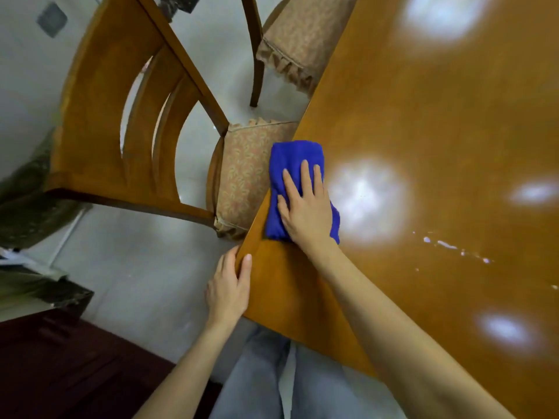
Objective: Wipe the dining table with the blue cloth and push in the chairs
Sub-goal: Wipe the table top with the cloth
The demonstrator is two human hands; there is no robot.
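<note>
The glossy brown dining table (pixel 438 122) fills the right side of the view. A folded blue cloth (pixel 290 158) lies on it right at the left edge. My right hand (pixel 305 204) presses flat on the cloth with straight fingers. My left hand (pixel 230 285) holds the table's corner, thumb on top and fingers curled under the edge. A wooden chair (pixel 99 122) with a patterned seat cushion (pixel 245 173) stands at the left edge, its seat partly under the table. A second chair (pixel 296 46) with the same cushion stands further back.
Small white specks and smears (pixel 447 244) lie on the tabletop to the right of the cloth. A dark cabinet (pixel 60 358) stands at the lower left, on a pale tiled floor (pixel 136 273). My legs in grey trousers (pixel 272 382) are against the table's near edge.
</note>
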